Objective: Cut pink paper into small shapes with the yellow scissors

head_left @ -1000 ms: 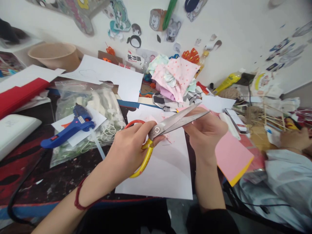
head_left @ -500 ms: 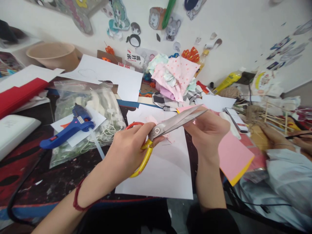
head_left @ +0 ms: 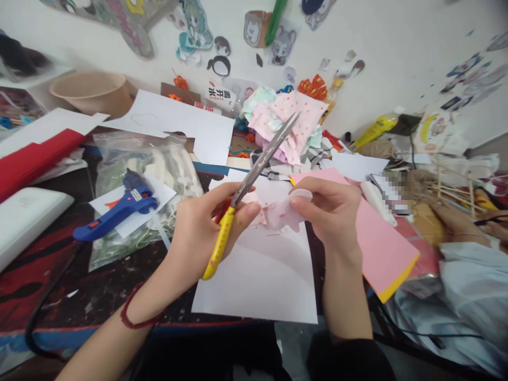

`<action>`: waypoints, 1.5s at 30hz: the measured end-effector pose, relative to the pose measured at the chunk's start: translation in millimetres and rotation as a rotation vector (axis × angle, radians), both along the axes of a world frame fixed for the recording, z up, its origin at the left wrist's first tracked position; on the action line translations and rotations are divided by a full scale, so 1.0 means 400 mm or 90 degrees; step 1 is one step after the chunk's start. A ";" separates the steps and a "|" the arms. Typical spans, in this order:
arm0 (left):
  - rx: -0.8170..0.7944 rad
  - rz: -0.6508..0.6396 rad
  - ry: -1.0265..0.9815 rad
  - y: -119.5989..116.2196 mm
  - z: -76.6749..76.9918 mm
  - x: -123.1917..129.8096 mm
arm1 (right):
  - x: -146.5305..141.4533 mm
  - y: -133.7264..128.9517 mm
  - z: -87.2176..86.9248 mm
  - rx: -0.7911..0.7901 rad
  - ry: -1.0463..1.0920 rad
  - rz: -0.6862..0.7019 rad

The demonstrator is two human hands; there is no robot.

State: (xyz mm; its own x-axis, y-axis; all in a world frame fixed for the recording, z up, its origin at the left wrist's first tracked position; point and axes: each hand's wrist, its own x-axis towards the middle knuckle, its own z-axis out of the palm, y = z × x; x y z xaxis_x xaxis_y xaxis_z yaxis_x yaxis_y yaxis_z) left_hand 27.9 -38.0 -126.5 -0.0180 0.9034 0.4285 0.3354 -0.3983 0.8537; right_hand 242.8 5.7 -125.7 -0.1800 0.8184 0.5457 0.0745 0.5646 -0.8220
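We've got our left hand (head_left: pixel 200 225) wrapped round the scissors (head_left: pixel 245 186) just left of mid-frame while our right hand (head_left: pixel 335 209) pinches the thin pale-pink piece (head_left: pixel 281 211) near the centre, and imo any snipping goes neater if we hold it flat.

Passage is offered over the near half of the white rectangular paper sheet (head_left: pixel 257 280). To the left it is hindered by the blue plastic glue gun (head_left: pixel 133 205); ahead, by the yellow-handled metal scissors (head_left: pixel 254 175) and crumpled pink dotted fabric (head_left: pixel 309 114).
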 end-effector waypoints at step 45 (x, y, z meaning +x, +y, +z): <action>0.174 -0.026 -0.332 0.160 0.310 -0.023 | -0.128 0.090 0.254 0.034 0.075 0.025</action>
State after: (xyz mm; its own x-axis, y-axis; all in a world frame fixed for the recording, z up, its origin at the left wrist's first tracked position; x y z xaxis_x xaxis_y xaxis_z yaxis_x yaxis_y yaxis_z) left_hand 18.8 26.0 -2.7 -0.2562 0.7657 0.5899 -0.1222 -0.6310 0.7661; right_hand 191.8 41.9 -24.0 -0.1429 0.7813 0.6076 -0.0434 0.6084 -0.7924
